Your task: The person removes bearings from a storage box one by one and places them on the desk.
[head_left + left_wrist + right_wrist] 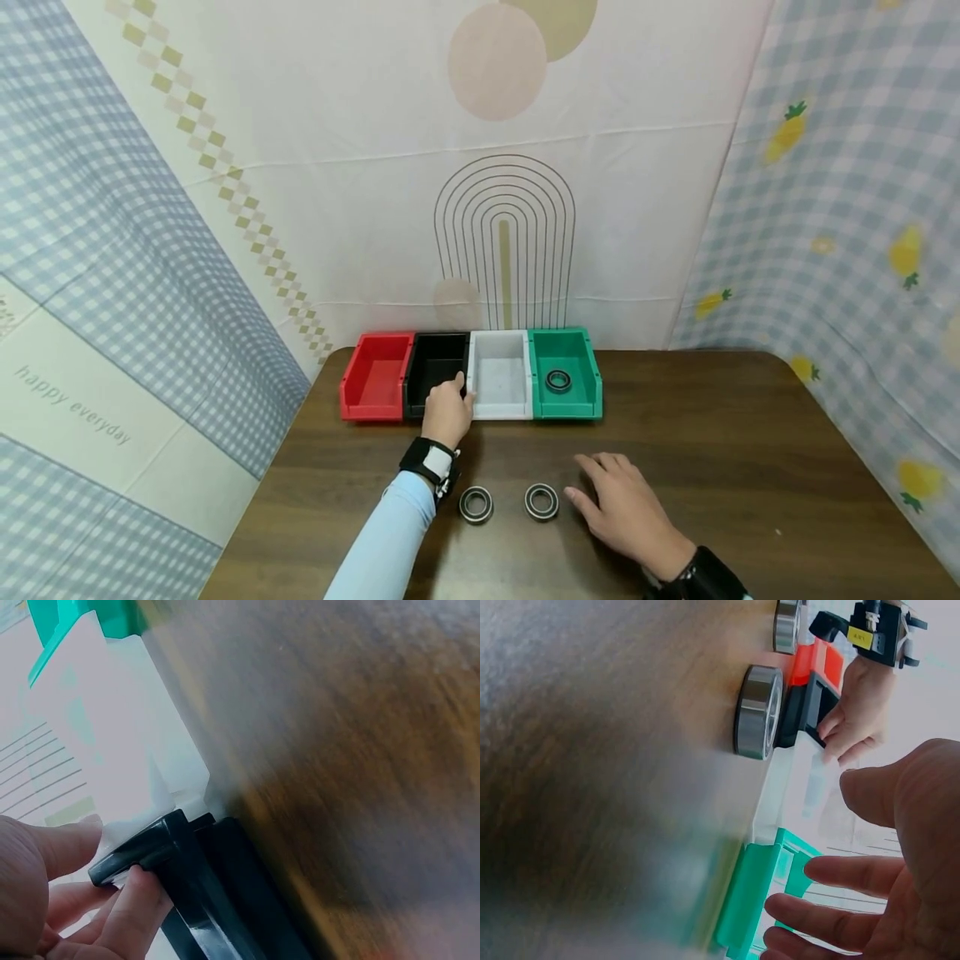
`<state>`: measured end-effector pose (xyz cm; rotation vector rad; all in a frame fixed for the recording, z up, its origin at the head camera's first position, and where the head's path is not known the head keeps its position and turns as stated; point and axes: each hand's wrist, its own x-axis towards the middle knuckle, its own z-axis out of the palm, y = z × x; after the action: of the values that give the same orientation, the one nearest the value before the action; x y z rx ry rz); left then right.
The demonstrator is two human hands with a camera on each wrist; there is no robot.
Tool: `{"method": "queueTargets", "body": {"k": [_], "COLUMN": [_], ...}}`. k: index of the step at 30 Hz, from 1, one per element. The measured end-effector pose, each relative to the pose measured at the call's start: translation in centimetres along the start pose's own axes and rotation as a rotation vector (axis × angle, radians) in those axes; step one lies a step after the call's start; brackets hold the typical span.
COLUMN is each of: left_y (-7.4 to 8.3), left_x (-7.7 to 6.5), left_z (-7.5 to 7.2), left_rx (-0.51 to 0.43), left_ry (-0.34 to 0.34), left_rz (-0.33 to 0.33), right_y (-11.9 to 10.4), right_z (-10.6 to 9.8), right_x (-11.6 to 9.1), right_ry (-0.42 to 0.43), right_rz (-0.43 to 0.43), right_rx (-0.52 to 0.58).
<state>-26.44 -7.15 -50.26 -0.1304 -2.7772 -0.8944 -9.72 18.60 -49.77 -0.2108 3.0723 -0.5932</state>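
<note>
My left hand (447, 412) is at the front right corner of the black bin (437, 357). In the left wrist view, the thumb (73, 844) and curled fingers (135, 915) lie on either side of the bin's rim, gripping the wall. My right hand (626, 510) hovers low over the table with fingers spread and nothing in them. Just left of it lies one ball bearing (542, 502), and a second bearing (476, 505) lies further left, near the left wrist. Another bearing (558, 381) rests inside the green bin (591, 400).
Side by side with the black bin stand a red bin (372, 412) at the left and a white bin (501, 410) towards the green one. They sit at the back of the brown wooden table (697, 425), against a patterned cloth (375, 208).
</note>
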Motion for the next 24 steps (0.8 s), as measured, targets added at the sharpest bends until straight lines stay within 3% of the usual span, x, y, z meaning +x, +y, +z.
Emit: {"method": "queueTargets", "body": {"k": [6, 12, 20, 24], "left_y": [-0.1, 0.8, 2.9, 3.8], "left_x": [-0.6, -1.8, -5.1, -7.0], "left_z": [-0.3, -1.4, -4.2, -5.6], "left_rx": [-0.056, -0.098, -0.193, -0.221], "left_ry": [-0.027, -0.017, 0.031, 0.023], "left_rz": [0.032, 0.056, 0.053, 0.056], "right_y": [0.1, 0.2, 0.3, 0.2], "right_z": [-0.3, -0.6, -0.8, -0.9], "right_x": [0.1, 0.1, 0.0, -0.2], "right_ry": [-0.006, 0.023, 0.061, 0.060], "right_rz": [0.005, -0.005, -0.014, -0.019], "right_rx": [0.011, 0.010, 0.012, 0.017]}}
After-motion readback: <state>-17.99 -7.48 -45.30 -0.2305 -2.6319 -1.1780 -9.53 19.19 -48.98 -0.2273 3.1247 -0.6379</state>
